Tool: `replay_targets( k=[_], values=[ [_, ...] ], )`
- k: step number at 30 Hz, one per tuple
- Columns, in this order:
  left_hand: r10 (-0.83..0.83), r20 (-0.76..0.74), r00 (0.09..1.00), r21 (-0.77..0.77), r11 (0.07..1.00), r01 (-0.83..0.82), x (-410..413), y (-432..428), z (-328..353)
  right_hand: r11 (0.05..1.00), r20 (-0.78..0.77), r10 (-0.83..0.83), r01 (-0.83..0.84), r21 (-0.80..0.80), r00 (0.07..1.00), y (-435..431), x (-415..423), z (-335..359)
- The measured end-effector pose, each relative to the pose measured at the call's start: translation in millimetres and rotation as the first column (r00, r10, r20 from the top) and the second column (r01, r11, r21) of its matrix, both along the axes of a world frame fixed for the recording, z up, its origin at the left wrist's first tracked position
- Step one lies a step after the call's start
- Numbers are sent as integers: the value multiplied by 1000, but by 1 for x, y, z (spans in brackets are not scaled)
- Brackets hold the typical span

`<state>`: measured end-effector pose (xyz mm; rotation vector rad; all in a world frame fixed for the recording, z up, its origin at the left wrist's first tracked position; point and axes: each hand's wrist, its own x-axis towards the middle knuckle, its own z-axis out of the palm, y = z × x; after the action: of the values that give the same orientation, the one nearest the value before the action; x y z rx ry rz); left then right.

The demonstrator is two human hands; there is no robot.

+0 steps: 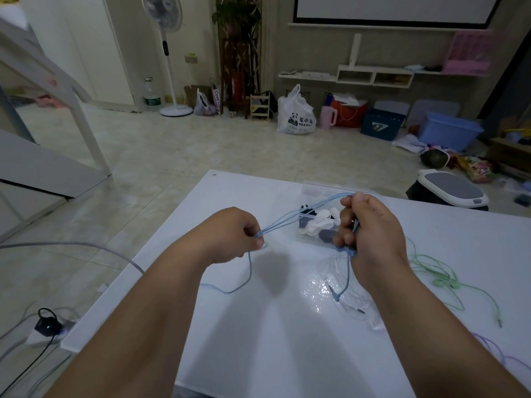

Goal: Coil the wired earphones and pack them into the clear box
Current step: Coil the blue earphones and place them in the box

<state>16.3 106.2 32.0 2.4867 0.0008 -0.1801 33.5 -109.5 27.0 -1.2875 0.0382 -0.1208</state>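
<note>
Above the white table [258,340], both hands pinch the blue earphones [301,214], the left hand [230,235] and the right hand [370,225] stretching several strands between them, just in front of the clear box [316,193], which seems open.

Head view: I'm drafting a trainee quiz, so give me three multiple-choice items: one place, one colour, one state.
1. The green earphones lie: A on the table, right of the right hand; B left of the left hand; C between the hands.
2. The cable being coiled is: A red; B blue; C black.
3. That cable is: A untouched; B balled up; C stretched in strands between both hands.
A: they rest at the table's right side. B: its strands are light blue. C: each hand grips one end of the strands.
</note>
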Motion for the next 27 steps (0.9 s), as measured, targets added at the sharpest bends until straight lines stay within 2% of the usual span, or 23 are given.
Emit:
replay_targets(
  k=[6,10,14,19,24,27],
  values=[
    [142,107,984,-337,936,-99,1,-8,7,974,-57,42,-54,-221,997,-1,0,-6],
    [183,127,975,-546,833,-85,1,-10,11,936,-84,63,-88,-341,994,5,-2,-10],
    [173,79,982,-701,710,-69,-2,-12,15,911,-107,7,-50,-409,994,9,-2,-14],
    [146,41,988,-797,601,-55,-3,-15,18,894,-122,54,-103,-435,991,14,-4,-19],
    [138,56,989,-827,562,-32,-2,-24,17,906,-72,343,-350,-237,937,20,-14,-13],
    [229,88,969,-816,575,-62,2,-24,15,807,-120,411,-422,-413,904,22,-16,-12]
  ],
)
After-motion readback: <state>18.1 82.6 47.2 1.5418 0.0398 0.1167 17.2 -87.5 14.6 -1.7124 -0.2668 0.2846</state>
